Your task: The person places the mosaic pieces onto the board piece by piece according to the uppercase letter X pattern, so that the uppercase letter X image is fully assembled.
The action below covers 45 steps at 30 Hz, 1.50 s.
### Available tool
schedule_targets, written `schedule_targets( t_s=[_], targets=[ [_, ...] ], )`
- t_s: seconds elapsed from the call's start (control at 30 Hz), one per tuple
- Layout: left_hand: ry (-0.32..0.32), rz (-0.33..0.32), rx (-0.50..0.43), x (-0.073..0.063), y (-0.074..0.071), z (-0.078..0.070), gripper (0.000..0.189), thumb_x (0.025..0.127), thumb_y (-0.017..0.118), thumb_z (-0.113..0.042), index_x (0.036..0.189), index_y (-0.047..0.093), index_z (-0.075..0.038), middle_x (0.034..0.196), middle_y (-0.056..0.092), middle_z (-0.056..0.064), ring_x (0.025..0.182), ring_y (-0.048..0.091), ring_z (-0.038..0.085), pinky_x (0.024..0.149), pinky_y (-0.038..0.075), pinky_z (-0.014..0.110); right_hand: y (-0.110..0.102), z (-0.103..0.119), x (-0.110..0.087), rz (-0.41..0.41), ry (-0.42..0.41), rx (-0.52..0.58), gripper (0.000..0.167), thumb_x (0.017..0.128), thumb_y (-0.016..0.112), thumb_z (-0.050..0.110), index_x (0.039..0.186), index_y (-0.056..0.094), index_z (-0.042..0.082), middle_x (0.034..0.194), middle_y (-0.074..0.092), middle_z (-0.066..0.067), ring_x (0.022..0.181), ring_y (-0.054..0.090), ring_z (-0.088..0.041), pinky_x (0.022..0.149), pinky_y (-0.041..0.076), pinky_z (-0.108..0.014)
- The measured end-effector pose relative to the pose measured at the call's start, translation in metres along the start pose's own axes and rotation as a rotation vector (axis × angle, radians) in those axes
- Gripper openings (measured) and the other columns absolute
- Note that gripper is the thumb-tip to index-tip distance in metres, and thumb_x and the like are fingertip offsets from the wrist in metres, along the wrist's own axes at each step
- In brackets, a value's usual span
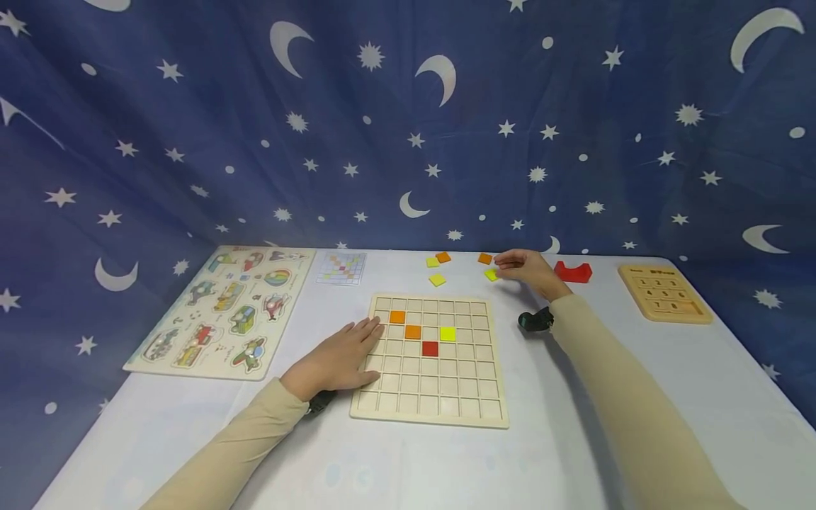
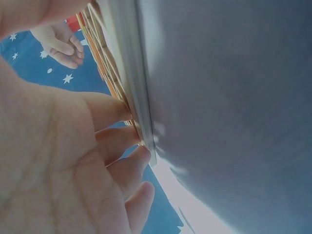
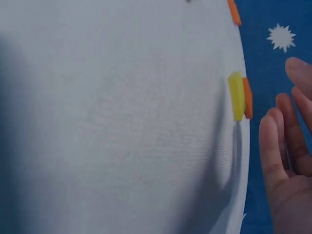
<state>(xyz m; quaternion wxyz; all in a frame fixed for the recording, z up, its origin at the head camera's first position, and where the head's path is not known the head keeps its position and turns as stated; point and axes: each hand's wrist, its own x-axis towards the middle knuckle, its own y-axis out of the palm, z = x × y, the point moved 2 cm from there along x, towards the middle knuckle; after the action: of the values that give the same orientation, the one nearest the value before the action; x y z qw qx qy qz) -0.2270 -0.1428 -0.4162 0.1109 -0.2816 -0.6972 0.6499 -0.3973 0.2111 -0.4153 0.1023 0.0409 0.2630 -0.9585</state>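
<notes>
A wooden grid board (image 1: 440,386) lies flat before me, holding two orange tiles (image 1: 413,331), one red tile (image 1: 430,348) and one yellow tile (image 1: 448,333) in its squares. My left hand (image 1: 338,356) rests at the board's left edge, fingertips touching its rim; the left wrist view shows the loosely bent fingers (image 2: 114,146) against that edge. Past the board's far right corner, my right hand (image 1: 528,271) hovers beside a loose yellow tile (image 1: 491,275) and an orange tile (image 1: 485,259). Nothing shows between its loosely bent fingers (image 3: 273,146) in the right wrist view.
Behind the board lie more loose yellow tiles (image 1: 437,280) and an orange one (image 1: 443,257). A patterned card (image 1: 341,268) and a picture puzzle board (image 1: 223,312) are at left. At right are a red piece (image 1: 572,273) and a wooden number board (image 1: 664,294).
</notes>
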Motion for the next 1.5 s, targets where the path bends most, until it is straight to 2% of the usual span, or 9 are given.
schedule_targets(
  t_s=[0.1, 0.17, 0.37, 0.53, 0.7, 0.8, 1.1, 1.5],
  targets=[
    [0.002, -0.002, -0.004, 0.000, 0.000, -0.001, 0.080, 0.091, 0.053, -0.045, 0.149, 0.021, -0.001, 0.157, 0.018, 0.015, 0.146, 0.017, 0.029, 0.119, 0.019, 0.046, 0.001, -0.004, 0.006, -0.005, 0.027, -0.029, 0.044, 0.084, 0.069, 0.008, 0.126, 0.057, 0.003, 0.128, 0.056, -0.018, 0.111, 0.054, -0.025, 0.104, 0.045, -0.037],
    [0.004, -0.003, -0.004, 0.000, 0.000, -0.001, 0.080, 0.091, 0.054, -0.045, 0.149, 0.022, -0.001, 0.157, 0.018, 0.015, 0.146, 0.017, 0.029, 0.119, 0.019, 0.046, 0.002, -0.005, 0.009, 0.003, 0.027, -0.037, 0.045, 0.084, 0.069, 0.007, 0.126, 0.056, 0.002, 0.128, 0.056, -0.019, 0.113, 0.053, -0.027, 0.106, 0.043, -0.040],
    [0.010, -0.009, 0.003, 0.000, 0.000, -0.002, 0.079, 0.091, 0.054, -0.045, 0.149, 0.022, -0.001, 0.157, 0.018, 0.015, 0.146, 0.018, 0.029, 0.119, 0.020, 0.046, 0.004, -0.007, 0.013, 0.033, 0.050, -0.071, 0.046, 0.084, 0.068, 0.004, 0.128, 0.055, 0.002, 0.131, 0.054, -0.020, 0.118, 0.050, -0.030, 0.108, 0.040, -0.042],
    [0.014, -0.015, 0.008, 0.000, 0.000, -0.001, 0.079, 0.091, 0.053, -0.045, 0.149, 0.022, 0.000, 0.157, 0.018, 0.016, 0.146, 0.018, 0.029, 0.119, 0.020, 0.046, 0.004, -0.006, 0.012, 0.040, 0.058, -0.114, 0.046, 0.083, 0.068, 0.004, 0.127, 0.058, 0.003, 0.127, 0.056, -0.019, 0.110, 0.051, -0.026, 0.104, 0.045, -0.037],
    [0.014, -0.017, -0.001, 0.000, -0.002, 0.000, 0.079, 0.091, 0.054, -0.043, 0.148, 0.022, 0.001, 0.156, 0.018, 0.017, 0.145, 0.018, 0.031, 0.119, 0.020, 0.047, 0.003, -0.004, 0.009, 0.053, 0.033, -0.146, 0.043, 0.080, 0.071, 0.003, 0.123, 0.061, 0.002, 0.119, 0.060, -0.018, 0.099, 0.054, -0.020, 0.085, 0.050, -0.019],
    [0.021, -0.023, -0.008, 0.000, -0.002, 0.001, 0.079, 0.091, 0.055, -0.042, 0.148, 0.023, 0.002, 0.156, 0.019, 0.018, 0.145, 0.018, 0.032, 0.118, 0.020, 0.047, 0.003, -0.003, 0.008, 0.067, 0.021, -0.149, 0.042, 0.079, 0.071, 0.001, 0.120, 0.062, 0.001, 0.118, 0.061, -0.018, 0.096, 0.055, -0.019, 0.079, 0.048, -0.014],
    [0.025, -0.028, 0.000, -0.001, -0.001, 0.002, 0.078, 0.091, 0.054, -0.041, 0.147, 0.023, 0.002, 0.156, 0.019, 0.019, 0.145, 0.019, 0.032, 0.118, 0.021, 0.048, 0.006, -0.003, 0.009, 0.057, 0.057, -0.205, 0.041, 0.079, 0.073, 0.001, 0.118, 0.064, 0.002, 0.114, 0.062, -0.016, 0.093, 0.053, -0.021, 0.091, 0.050, -0.025],
    [0.024, -0.029, -0.001, -0.001, -0.001, -0.001, 0.078, 0.090, 0.055, -0.041, 0.147, 0.024, 0.002, 0.155, 0.021, 0.019, 0.145, 0.020, 0.032, 0.118, 0.021, 0.048, 0.008, -0.002, 0.005, 0.057, 0.026, -0.286, 0.032, 0.079, 0.072, 0.004, 0.111, 0.067, -0.001, 0.099, 0.061, -0.012, 0.088, 0.050, -0.021, 0.079, 0.047, -0.021]
  ],
)
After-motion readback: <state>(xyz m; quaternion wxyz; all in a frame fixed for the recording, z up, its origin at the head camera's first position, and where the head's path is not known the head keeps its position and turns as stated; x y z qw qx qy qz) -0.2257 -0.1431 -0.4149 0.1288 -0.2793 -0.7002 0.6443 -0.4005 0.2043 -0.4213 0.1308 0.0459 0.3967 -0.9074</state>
